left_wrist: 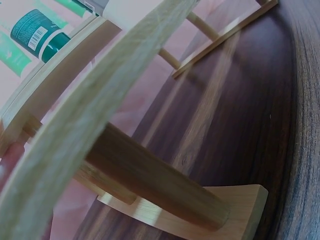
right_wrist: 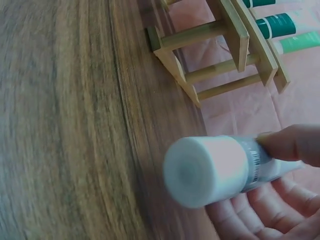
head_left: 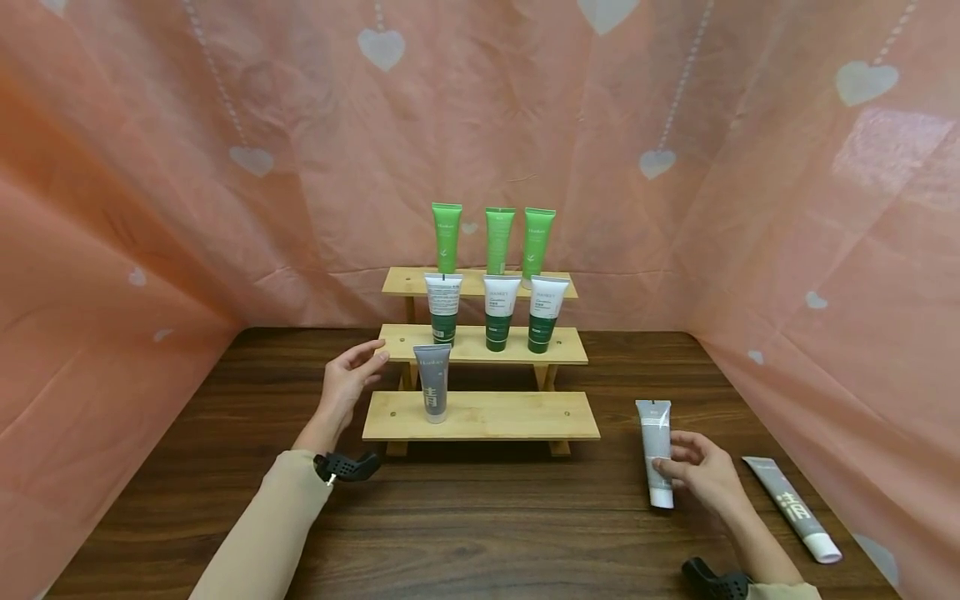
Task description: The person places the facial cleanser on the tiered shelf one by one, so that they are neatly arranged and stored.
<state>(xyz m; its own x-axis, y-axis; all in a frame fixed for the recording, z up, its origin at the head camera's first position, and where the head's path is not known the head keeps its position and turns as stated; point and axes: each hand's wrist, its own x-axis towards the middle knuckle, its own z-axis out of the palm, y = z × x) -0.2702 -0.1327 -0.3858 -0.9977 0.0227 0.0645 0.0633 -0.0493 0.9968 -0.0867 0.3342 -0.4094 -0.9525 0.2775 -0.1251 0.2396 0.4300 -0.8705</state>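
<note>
My right hand (head_left: pixel 703 472) holds a grey squeeze tube (head_left: pixel 657 433) with a white cap, thumb on one side and fingers on the other. The tube's cap points down in the head view, and the right wrist view shows the white cap (right_wrist: pixel 190 172) close up. My left hand (head_left: pixel 349 377) is at the left end of the middle shelf (head_left: pixel 480 353), its fairly straight fingertips right at the wooden edge. A grey tube (head_left: pixel 432 379) stands cap down on the bottom shelf (head_left: pixel 510 415), left of its middle.
Another grey tube (head_left: pixel 793 508) lies on the dark wooden table (head_left: pixel 525 525) at the right. Three white-and-green tubes (head_left: pixel 500 310) stand on the middle shelf. Three bright green tubes (head_left: pixel 499 240) stand on the top shelf (head_left: pixel 408 282). Pink curtain (head_left: pixel 300 208) encloses the back and sides.
</note>
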